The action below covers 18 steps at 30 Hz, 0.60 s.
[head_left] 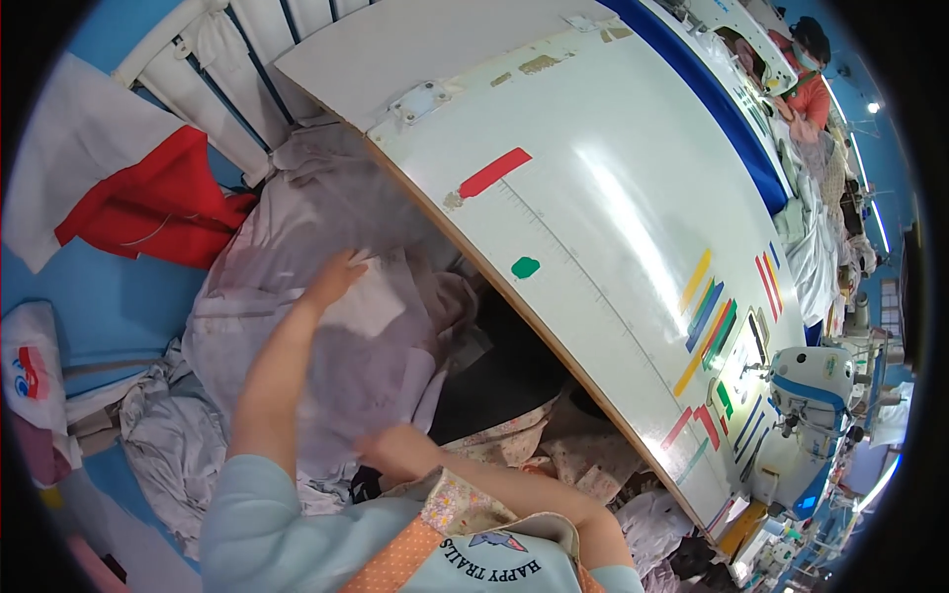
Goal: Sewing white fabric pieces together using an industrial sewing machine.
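Observation:
My left hand (336,279) reaches over a big heap of pale lilac-grey fabric (267,316) beside the table. Its fingers are closed on the edge of a small white fabric piece (374,304), which hangs from them, slightly blurred. Lower down, my right hand (397,451) is bent across in front of my body, near the bottom of the heap. Motion smears its fingers, so whether it holds anything does not show. Black fabric (504,371) and flower-printed fabric (519,435) lie between the heap and the table edge.
A white sewing table (593,227) with coloured tape strips and a ruler slants along my right. On it stands a sewing machine (811,381). Red and white cloth (158,198) hangs at left, above crumpled grey cloth (178,435). Another person (811,99) sits far right.

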Tool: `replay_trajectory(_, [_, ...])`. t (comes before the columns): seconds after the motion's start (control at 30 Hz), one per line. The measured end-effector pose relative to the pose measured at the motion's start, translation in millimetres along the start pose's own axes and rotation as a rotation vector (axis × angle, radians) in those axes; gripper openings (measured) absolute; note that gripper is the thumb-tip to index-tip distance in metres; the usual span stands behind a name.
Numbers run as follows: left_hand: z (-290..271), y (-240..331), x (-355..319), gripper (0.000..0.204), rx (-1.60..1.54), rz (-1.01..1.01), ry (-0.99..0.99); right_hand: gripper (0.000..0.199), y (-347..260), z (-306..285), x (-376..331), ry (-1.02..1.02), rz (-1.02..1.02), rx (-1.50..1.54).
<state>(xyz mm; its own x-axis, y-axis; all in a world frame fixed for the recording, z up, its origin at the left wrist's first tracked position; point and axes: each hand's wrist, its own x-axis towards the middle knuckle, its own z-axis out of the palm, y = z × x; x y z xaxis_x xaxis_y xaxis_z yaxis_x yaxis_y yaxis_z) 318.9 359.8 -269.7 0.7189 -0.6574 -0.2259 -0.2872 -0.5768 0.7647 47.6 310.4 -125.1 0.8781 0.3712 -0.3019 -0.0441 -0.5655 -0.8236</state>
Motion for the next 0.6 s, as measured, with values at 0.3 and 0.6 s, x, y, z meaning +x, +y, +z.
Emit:
replay_trajectory(0.3, [-145.0,119.3,-50.0,0.027,0.097,0.281,0.34,0.027,-12.7,-114.2,24.0,0.626,-0.389,-0.206])
replay_trajectory(0.6, [-78.6,106.9,-124.1,0.024,0.102,0.285,0.127,0.078,32.0,-100.1,16.6,1.003,-0.064,-0.245])
